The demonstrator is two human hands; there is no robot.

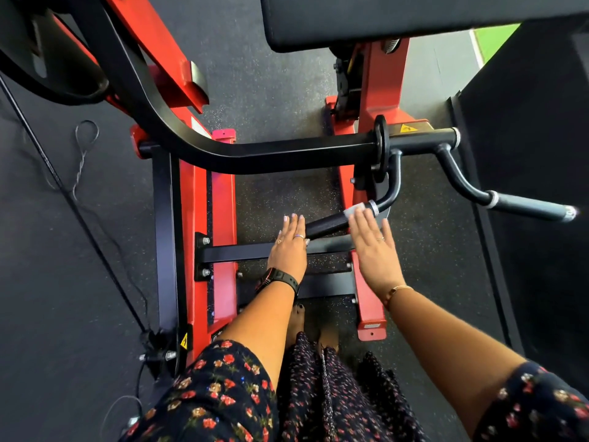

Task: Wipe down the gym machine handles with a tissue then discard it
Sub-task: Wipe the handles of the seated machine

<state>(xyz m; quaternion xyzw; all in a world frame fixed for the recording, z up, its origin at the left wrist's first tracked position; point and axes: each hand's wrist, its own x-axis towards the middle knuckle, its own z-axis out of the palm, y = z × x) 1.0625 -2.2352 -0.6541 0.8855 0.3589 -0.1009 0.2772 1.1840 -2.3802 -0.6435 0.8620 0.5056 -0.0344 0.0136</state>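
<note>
While flat on tissue (353, 211), right grip (373, 247), yellow warning label (405, 128) beyond.

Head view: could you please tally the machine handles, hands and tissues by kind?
Machine handles: 2 (near handle, far handle)
Hands: 2 (left hand, right hand)
Tissue: 1
Total: 5

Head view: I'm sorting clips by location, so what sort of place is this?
Most likely a gym: a red-framed weight machine with black handles, a black pad and speckled rubber floor.
</note>
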